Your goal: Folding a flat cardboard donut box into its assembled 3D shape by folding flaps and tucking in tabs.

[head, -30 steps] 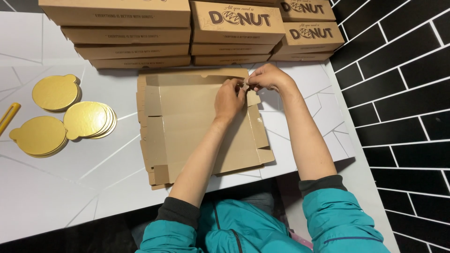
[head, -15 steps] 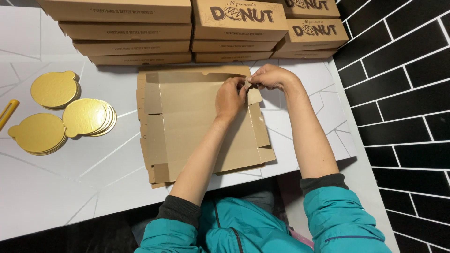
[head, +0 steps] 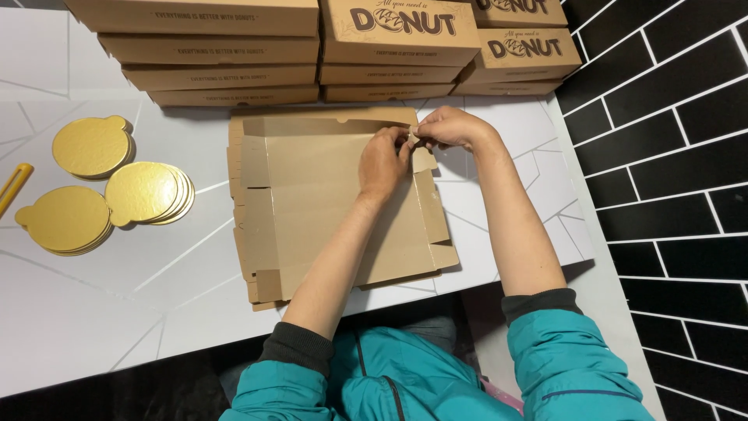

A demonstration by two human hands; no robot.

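Cardboard box blank [head: 312, 210], brown, unfolded and lying flat on the white surface [head: 117, 304] just in front of the person, side flaps partly raised along its left and right edges; far edge carries a narrow strip with a small notch.

Left hand [head: 383, 161]: rests on the blank near its far right corner, fingers curled and closed, fingertips pinching a small cardboard tab [head: 413, 140] at that corner.

Right hand [head: 452, 127]: just beside the left hand and touching it at the fingertips, fingers bent and closed on the same tab from the right side. How much of the tab each hand grips cannot be told, as the fingers cover it.

Forearms: bare, extending from dark cuffs and teal jacket sleeves [head: 569, 366] at the near edge of the view.

Stacks of closed brown boxes [head: 234, 54]: several piles ranged along the far edge of the surface, just beyond the blank, lids printed in dark lettering.

Gold round cake boards [head: 144, 192]: three small piles with little tabs, lying well to the left of the blank, two touching, one slightly farther back.

Yellow stick-like object [head: 14, 187]: at the far left edge, partly out of view.

Black tiled wall [head: 670, 156]: with white grout, bordering the surface on the right.
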